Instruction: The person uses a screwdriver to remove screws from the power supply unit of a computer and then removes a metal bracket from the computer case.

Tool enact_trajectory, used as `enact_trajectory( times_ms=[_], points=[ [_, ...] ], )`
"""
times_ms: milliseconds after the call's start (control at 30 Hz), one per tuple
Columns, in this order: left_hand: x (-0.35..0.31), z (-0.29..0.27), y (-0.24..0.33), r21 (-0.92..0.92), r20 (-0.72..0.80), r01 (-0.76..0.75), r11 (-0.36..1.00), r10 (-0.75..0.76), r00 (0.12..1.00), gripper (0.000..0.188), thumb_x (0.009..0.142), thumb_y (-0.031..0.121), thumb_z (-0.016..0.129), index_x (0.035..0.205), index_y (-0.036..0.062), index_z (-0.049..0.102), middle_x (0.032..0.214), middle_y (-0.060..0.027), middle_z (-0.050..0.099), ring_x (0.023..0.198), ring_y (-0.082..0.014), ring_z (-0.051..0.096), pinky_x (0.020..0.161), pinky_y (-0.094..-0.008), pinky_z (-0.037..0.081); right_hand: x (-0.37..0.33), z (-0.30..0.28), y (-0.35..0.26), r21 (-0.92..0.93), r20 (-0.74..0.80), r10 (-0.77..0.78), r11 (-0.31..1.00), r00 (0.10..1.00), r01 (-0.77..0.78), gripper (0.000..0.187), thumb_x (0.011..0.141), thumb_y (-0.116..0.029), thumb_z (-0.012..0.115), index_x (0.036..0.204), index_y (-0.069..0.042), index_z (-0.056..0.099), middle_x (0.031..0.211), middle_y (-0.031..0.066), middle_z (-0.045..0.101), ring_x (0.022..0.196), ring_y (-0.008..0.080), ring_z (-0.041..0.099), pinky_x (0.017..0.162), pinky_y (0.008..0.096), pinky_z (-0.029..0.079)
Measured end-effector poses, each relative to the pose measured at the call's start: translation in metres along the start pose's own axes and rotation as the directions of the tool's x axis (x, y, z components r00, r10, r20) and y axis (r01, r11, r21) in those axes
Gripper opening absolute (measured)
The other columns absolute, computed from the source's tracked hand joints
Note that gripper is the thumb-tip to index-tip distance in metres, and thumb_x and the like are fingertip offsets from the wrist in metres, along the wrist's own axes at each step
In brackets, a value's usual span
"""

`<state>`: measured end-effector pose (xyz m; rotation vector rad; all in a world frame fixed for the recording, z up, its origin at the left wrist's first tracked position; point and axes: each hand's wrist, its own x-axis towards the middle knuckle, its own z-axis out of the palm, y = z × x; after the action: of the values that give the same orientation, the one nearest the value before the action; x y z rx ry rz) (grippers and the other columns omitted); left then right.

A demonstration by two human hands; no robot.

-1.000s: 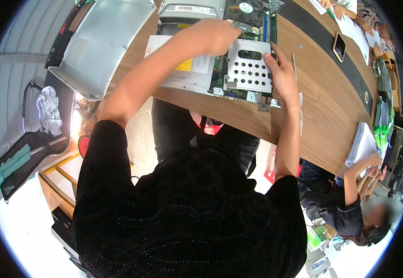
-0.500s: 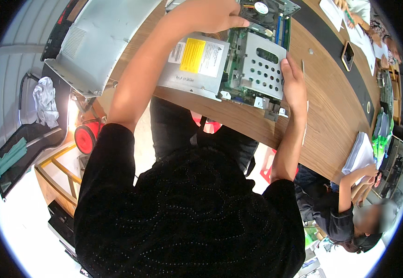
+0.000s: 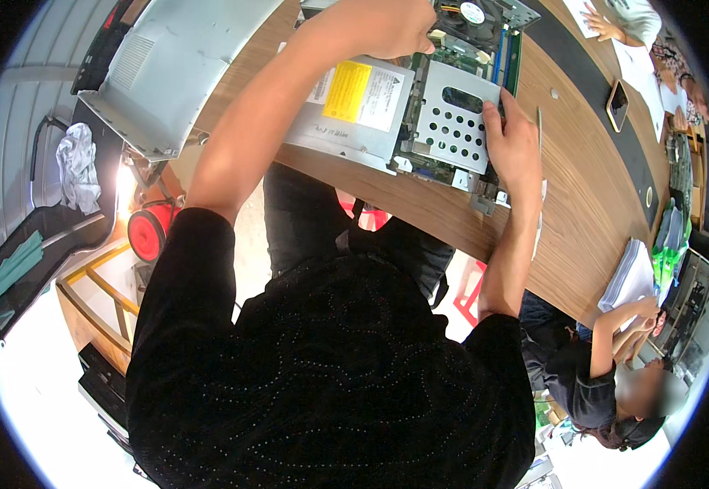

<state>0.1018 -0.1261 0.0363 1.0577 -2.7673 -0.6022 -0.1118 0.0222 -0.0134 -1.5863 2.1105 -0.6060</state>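
Observation:
An opened desktop computer lies on the wooden table in front of me, its fan (image 3: 472, 12) at the far end and a silver optical drive (image 3: 358, 102) with a yellow label at its left. A perforated metal drive bracket (image 3: 452, 118) sits over the green circuit board. My right hand (image 3: 516, 145) grips the bracket's right edge, thumb on top and other fingers mostly hidden. My left hand (image 3: 395, 28) reaches across the drive to the board near the fan. Its fingers are curled; whatever they hold is hidden.
At the left lies a removed metal case cover (image 3: 179, 73). A phone (image 3: 617, 106) and a stack of white papers (image 3: 627, 277) are on the table at the right. A co-worker in dark clothing (image 3: 570, 371) sits at lower right; other people's hands (image 3: 607, 28) show at upper right.
The bracket has shifted left relative to the computer, and my right thumb has moved onto its top. My left hand has moved slightly right with the view.

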Motion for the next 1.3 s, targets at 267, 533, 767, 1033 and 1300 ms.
enact_trajectory(
  times_ms=[267,533,767,1033,1300],
  points=[
    [0.0,0.003,0.002,0.049,-0.07,-0.12,0.992,0.124,0.99,0.023,0.079,0.025,0.071,0.078,0.002,0.068,0.076,-0.0204,0.066,0.077,-0.0394,0.066,0.07,-0.0477,0.051,0.003,0.003,0.001,-0.003,-0.036,0.024,1.0,0.999,-0.024,0.05,0.096,-0.029,0.053,0.136,0.0,0.049,0.079,0.0283,0.067,0.083,0.0443,0.068,0.077,0.0478,0.051],
    [0.003,0.008,0.002,-0.072,0.011,-0.227,0.971,0.228,0.974,0.022,0.076,0.024,0.073,0.075,0.0027,0.066,0.073,-0.0178,0.066,0.073,-0.0366,0.065,0.066,-0.0457,0.049,0.001,-0.005,-0.001,0.263,0.079,0.062,0.961,0.995,-0.081,0.043,0.096,-0.024,0.058,0.13,0.0,0.051,0.063,0.0132,0.064,0.046,0.0171,0.06,0.046,0.0329,0.047],
    [0.001,0.005,0.01,-0.08,0.068,-0.185,0.98,0.19,0.979,0.022,0.077,0.024,0.074,0.077,0.0026,0.066,0.074,-0.0177,0.067,0.073,-0.0364,0.065,0.066,-0.0452,0.049,-0.001,-0.004,0.005,0.307,0.028,-0.002,0.952,1.0,-0.006,0.043,0.095,-0.024,0.061,0.129,-0.001,0.051,0.063,0.0119,0.065,0.046,0.0146,0.058,0.045,0.0294,0.045],
    [-0.001,-0.002,0.023,-0.016,0.112,-0.206,0.978,0.207,0.972,0.026,0.085,0.029,0.068,0.094,0.0042,0.067,0.083,-0.0198,0.068,0.08,-0.0371,0.065,0.072,-0.0468,0.049,0.0,-0.003,0.018,0.65,-0.007,-0.116,0.755,0.993,0.092,0.032,0.099,-0.019,0.056,0.127,-0.003,0.056,0.063,0.0019,0.057,0.052,0.0068,0.051,0.048,0.0224,0.041],
    [0.005,0.014,0.023,-0.003,0.202,-0.151,0.989,0.148,0.968,0.031,0.089,0.031,0.065,0.109,0.0063,0.068,0.085,-0.0154,0.067,0.079,-0.0315,0.062,0.073,-0.0403,0.048,-0.007,-0.004,0.014,0.74,0.055,-0.118,0.671,0.991,0.039,0.034,0.097,-0.013,0.058,0.13,-0.006,0.056,0.063,0.0011,0.057,0.053,0.0061,0.051,0.049,0.0233,0.042]
  ],
)
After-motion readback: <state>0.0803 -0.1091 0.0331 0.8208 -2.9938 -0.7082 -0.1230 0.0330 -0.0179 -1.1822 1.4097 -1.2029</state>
